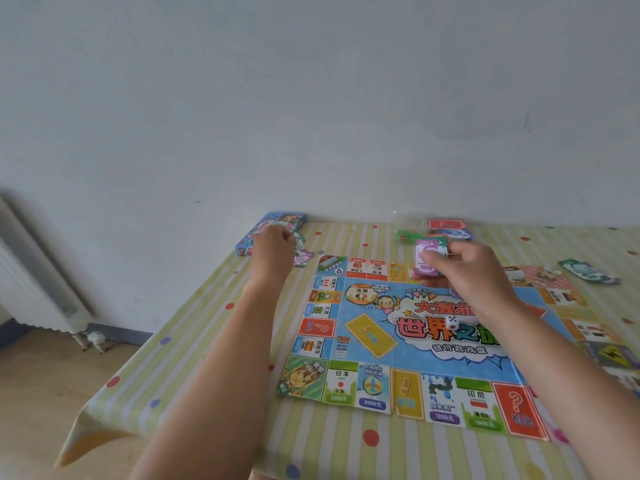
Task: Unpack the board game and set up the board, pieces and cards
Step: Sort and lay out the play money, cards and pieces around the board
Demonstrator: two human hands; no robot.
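Observation:
The paper game board [377,344] lies unfolded on the striped table, with a white die [451,321] near its middle. My right hand [474,271] holds a small stack of play money [427,257], purple 500 note on top, above the board's far edge. My left hand [273,251] reaches to the far left corner with fingers curled beside the blue game box [263,227]; a bit of clear plastic wrap [299,247] lies under its fingertips. I cannot tell whether it grips the wrap.
Red and blue card decks [446,225] and green pieces [407,234] sit at the table's back edge by the wall. More cards [588,271] lie at the far right. A white radiator [38,282] stands left of the table's edge.

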